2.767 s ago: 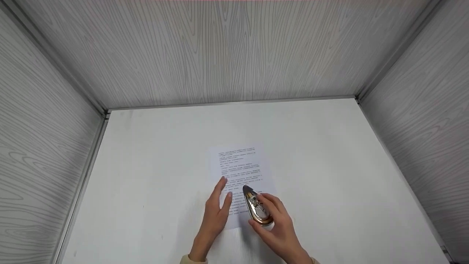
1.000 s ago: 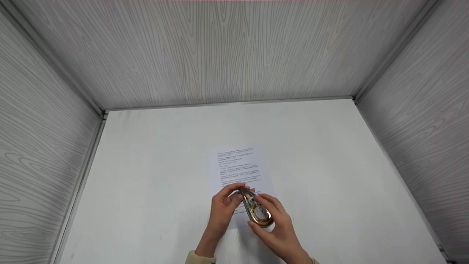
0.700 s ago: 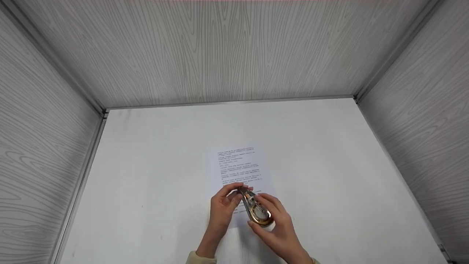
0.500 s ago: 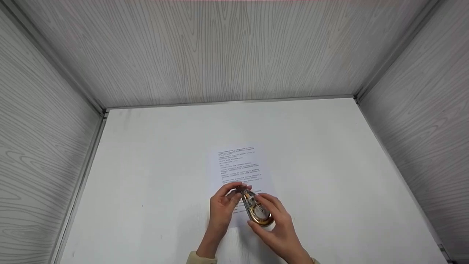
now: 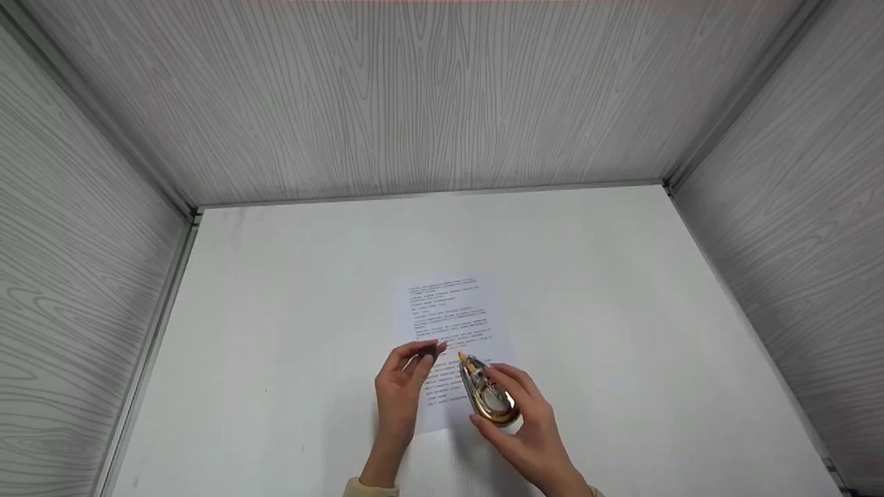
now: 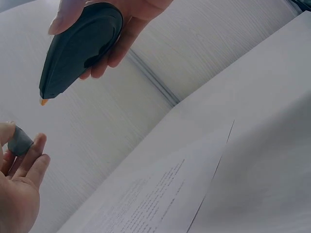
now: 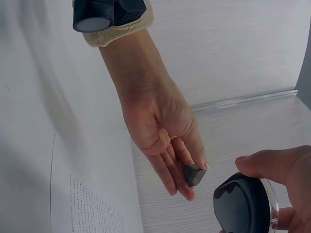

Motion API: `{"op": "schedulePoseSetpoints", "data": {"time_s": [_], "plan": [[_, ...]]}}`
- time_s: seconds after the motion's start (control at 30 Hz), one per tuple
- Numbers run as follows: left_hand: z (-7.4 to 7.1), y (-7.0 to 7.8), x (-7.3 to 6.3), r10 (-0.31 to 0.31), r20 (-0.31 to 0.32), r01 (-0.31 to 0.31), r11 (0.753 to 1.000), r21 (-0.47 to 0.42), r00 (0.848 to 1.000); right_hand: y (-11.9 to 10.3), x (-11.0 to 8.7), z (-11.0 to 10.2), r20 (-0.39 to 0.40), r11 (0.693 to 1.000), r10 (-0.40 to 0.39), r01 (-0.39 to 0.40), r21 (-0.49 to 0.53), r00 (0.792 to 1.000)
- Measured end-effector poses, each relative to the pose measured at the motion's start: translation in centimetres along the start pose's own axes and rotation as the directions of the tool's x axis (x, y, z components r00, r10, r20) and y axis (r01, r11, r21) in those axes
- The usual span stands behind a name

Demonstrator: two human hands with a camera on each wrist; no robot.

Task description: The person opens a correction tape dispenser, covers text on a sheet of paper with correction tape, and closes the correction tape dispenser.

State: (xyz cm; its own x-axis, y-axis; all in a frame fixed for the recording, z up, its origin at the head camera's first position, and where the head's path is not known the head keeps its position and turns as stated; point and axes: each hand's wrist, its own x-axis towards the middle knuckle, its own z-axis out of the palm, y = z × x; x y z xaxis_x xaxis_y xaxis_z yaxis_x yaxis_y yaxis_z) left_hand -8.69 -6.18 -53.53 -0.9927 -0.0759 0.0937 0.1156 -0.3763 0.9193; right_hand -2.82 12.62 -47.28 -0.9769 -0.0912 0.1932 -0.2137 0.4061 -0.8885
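Observation:
In the head view my right hand [image 5: 530,429] grips a correction tape [image 5: 494,400], teardrop-shaped with a clear top and gold rim. Its orange tip [image 5: 463,356] is bare and points away from me. The left wrist view shows the dark underside of the correction tape [image 6: 82,51] held above the table. My left hand [image 5: 398,400] pinches a small dark cap [image 5: 428,351] between thumb and fingers, apart from the tip. The cap [image 7: 194,174] also shows in the right wrist view. Beneath both hands lies a printed sheet of paper [image 5: 445,304], its lower part partly hidden.
The white table [image 5: 290,290] spreads around the sheet on every side. Grey wood-grain panels [image 5: 442,96] stand at the back, left and right. A dark wrist camera [image 7: 95,17] sits on the left wrist over a beige cuff.
My left hand first came to the correction tape's tip and took hold of the cap. It has since pulled the cap off, leftward, baring the orange tip. The right hand has hardly moved.

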Motion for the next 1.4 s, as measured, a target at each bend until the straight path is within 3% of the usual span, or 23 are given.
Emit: {"op": "schedulePoseSetpoints", "data": {"time_s": [0.3,0.5,0.7,1.03,1.27,1.4], "plan": [[-0.9,-0.6,-0.2,-0.032,-0.054,0.035,0.999,0.042,0.998,-0.1,0.2,-0.3,-0.014,1.0,0.003,-0.003,-0.005,1.0],[-1.4,-1.2,-0.3,-0.016,-0.063,0.021,0.997,0.076,0.998,0.3,0.2,-0.3,-0.019,1.0,-0.002,0.002,-0.021,1.0],[-2.1,-1.7,-0.4,-0.028,-0.087,0.033,0.997,0.063,0.996,0.5,0.3,-0.4,-0.024,1.0,-0.009,0.009,-0.015,1.0],[-3.7,-3.2,-0.8,-0.103,-0.228,0.127,0.988,0.093,0.968,0.6,0.2,-0.4,-0.025,1.0,-0.023,0.023,-0.004,0.999],[-4.8,-4.3,-0.8,-0.041,-0.276,0.096,0.977,0.192,0.96,0.6,0.1,-0.4,-0.025,1.0,-0.006,0.006,-0.02,1.0],[-5.7,-4.8,-0.7,0.061,-0.263,0.037,0.935,0.352,0.963,0.6,0.1,-0.4,-0.024,1.0,0.006,-0.007,-0.018,1.0]]}}
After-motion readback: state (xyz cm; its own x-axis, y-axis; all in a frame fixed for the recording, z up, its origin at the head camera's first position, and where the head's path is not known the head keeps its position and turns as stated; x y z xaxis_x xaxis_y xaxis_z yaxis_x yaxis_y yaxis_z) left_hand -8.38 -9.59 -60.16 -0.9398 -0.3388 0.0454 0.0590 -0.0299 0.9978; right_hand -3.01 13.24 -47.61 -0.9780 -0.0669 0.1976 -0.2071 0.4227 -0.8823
